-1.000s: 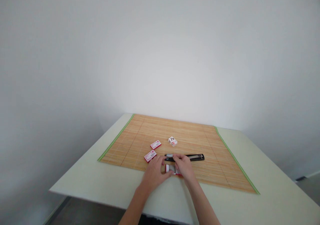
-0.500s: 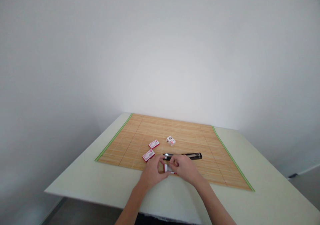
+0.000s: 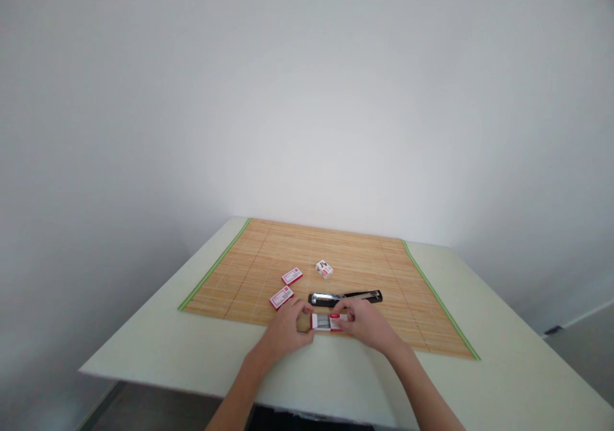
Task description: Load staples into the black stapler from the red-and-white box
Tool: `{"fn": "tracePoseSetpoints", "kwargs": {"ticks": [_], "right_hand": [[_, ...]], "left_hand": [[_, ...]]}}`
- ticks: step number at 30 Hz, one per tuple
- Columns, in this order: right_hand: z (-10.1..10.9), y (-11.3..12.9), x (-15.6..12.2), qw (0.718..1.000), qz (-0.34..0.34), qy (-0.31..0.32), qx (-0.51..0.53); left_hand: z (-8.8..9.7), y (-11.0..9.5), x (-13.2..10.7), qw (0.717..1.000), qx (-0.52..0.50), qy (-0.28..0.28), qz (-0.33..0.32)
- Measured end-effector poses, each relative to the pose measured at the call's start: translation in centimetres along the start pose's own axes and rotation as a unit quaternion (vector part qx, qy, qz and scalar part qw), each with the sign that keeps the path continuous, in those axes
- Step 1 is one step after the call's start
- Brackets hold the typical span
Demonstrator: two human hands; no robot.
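Drawn back from the middle of the open box [image 3: 332, 323], the right hand [image 3: 363, 321] covers its right end, baring grey contents [image 3: 323, 321], while the left hand [image 3: 284, 327] curls at its left end, neither grip certain, the box lying on the mat [image 3: 359, 252] beside the stapler [image 3: 320, 299].

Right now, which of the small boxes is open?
The open box is between the left hand and the right hand: its grey inside shows, while the two red-and-white boxes and the white box show closed tops.
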State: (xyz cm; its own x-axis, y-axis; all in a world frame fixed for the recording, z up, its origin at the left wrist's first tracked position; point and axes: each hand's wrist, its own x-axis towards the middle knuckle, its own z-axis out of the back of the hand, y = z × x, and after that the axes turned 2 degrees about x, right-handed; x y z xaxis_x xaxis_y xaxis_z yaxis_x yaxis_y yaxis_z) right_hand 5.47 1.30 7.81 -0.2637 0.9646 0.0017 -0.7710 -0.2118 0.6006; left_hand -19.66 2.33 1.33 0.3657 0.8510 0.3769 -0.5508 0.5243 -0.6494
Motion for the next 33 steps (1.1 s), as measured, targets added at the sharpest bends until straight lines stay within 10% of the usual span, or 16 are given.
{"fn": "tracePoseSetpoints", "kwargs": {"ticks": [33], "right_hand": [[-1.6,-3.8,-1.5,0.992,0.032,0.026,0.116]], "left_hand": [[0.1,-0.9,0.6,0.998,0.045,0.053,-0.01]]}}
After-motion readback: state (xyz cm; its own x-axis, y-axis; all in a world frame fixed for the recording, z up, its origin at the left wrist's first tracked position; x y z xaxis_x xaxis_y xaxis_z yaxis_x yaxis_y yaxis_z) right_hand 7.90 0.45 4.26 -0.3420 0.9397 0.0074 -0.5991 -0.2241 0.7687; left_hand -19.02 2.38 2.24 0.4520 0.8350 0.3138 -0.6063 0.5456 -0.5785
